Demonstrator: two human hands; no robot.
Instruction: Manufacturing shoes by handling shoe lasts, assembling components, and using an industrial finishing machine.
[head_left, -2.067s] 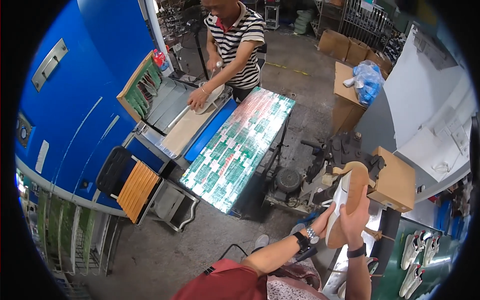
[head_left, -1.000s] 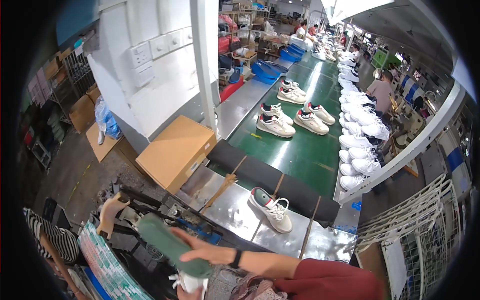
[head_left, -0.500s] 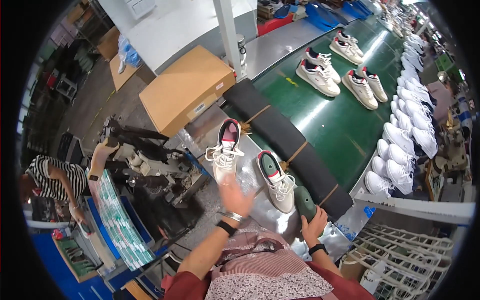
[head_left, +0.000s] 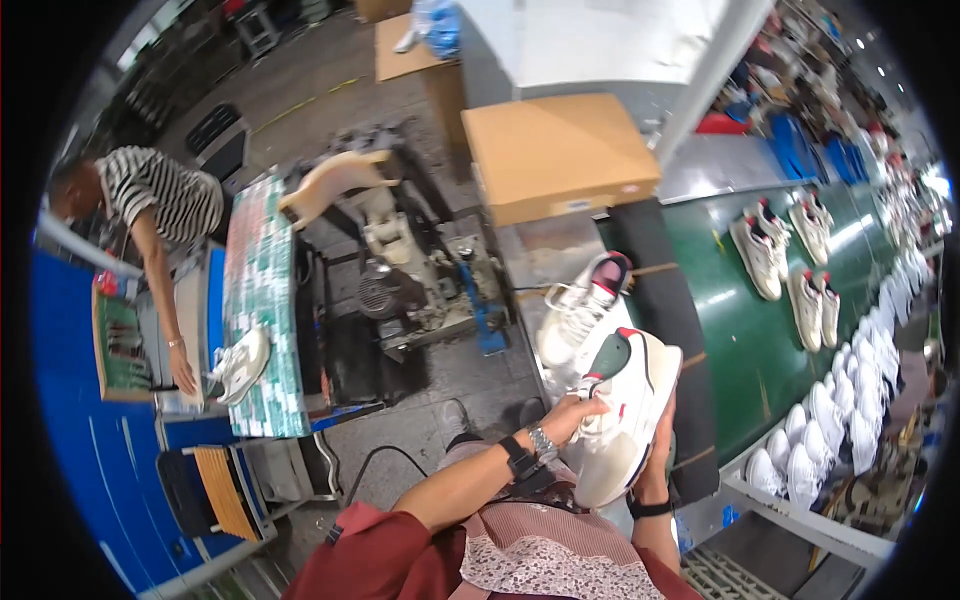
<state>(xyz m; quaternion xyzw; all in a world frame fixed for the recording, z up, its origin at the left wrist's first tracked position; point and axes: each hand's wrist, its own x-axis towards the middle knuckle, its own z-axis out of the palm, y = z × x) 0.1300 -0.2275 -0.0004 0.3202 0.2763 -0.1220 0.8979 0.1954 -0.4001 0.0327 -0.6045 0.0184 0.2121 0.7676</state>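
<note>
A white sneaker (head_left: 648,385) with red and dark trim is raised in front of me, tilted so its side and sole edge show. Dark green fills its collar, where a shoe last (head_left: 611,357) sits inside. My left hand (head_left: 568,418) grips it at the lace area. Along the sole side, my right hand (head_left: 660,455) supports it, fingers partly hidden behind the shoe. The matching sneaker (head_left: 575,318), laces loose and pink lining showing, stands on the metal tabletop (head_left: 545,240) just beyond. The separate green last is mostly hidden by my right hand and the shoe.
A black padded strip (head_left: 668,300) borders the green conveyor (head_left: 735,370), which carries sneaker pairs (head_left: 765,245). Rows of white shoes (head_left: 825,430) line its far side. A cardboard box (head_left: 560,150) lies ahead. At left are a machine (head_left: 400,270) and a person (head_left: 160,215) reaching toward another shoe (head_left: 240,365).
The laced sneaker with the last inside has been lifted off the table into both hands. My right hand has left the loose green last. The view has swung left, and the co-worker's arm reaches lower.
</note>
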